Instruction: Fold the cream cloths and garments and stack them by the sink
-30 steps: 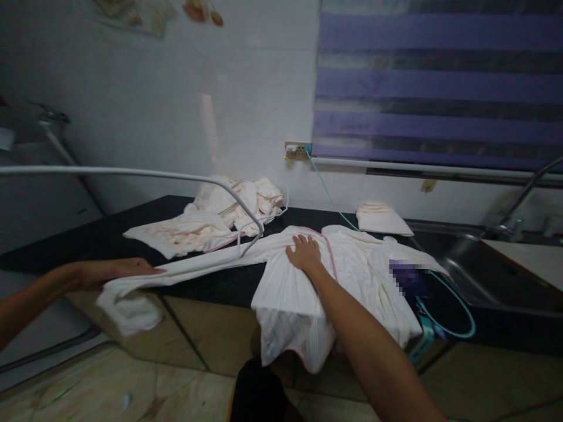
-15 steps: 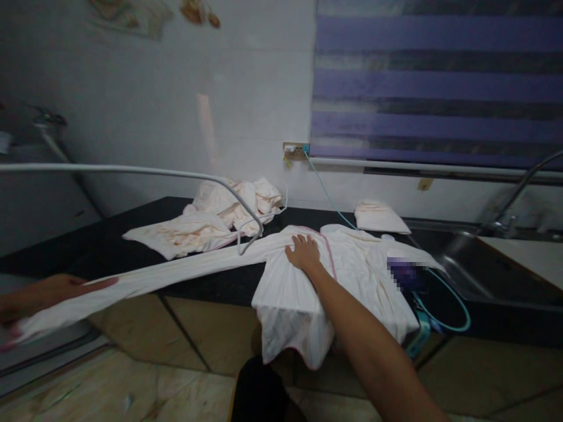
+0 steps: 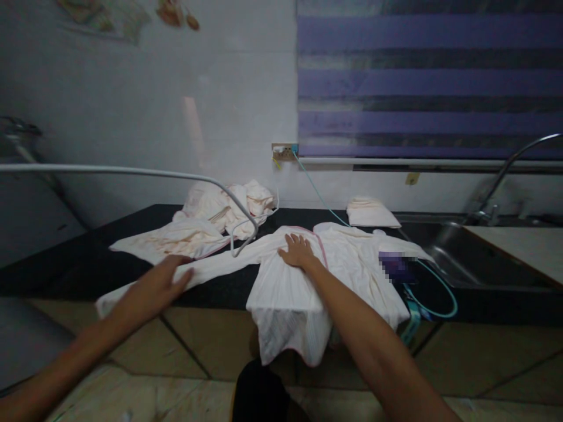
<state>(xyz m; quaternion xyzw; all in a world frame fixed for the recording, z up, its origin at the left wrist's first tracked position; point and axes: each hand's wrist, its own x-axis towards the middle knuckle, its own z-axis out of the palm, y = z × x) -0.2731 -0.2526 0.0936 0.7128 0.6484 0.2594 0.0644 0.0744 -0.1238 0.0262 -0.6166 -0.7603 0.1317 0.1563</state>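
- The right hand [image 3: 298, 252] lies flat, fingers spread, pressing on the chest of a white garment [image 3: 352, 264] with pink trim; it clasps nothing.
- The left hand [image 3: 160, 281] rests open, palm down, on the garment's long sleeve [image 3: 220, 265], fingers stretched along the cloth, not closed around it.
- The garment lies spread on the dark counter [image 3: 79, 258], its lower part hanging over the front edge below the right hand.
- Just right of the right hand, a blurred purple object [image 3: 396, 265] sits on the cloth, with a teal cord [image 3: 435, 293] looping beside it.
- Beyond the left hand lies a crumpled pile of pale clothes [image 3: 211, 217].
- Farther right of the right hand are a folded cloth [image 3: 372, 214] and a sink [image 3: 475, 252].
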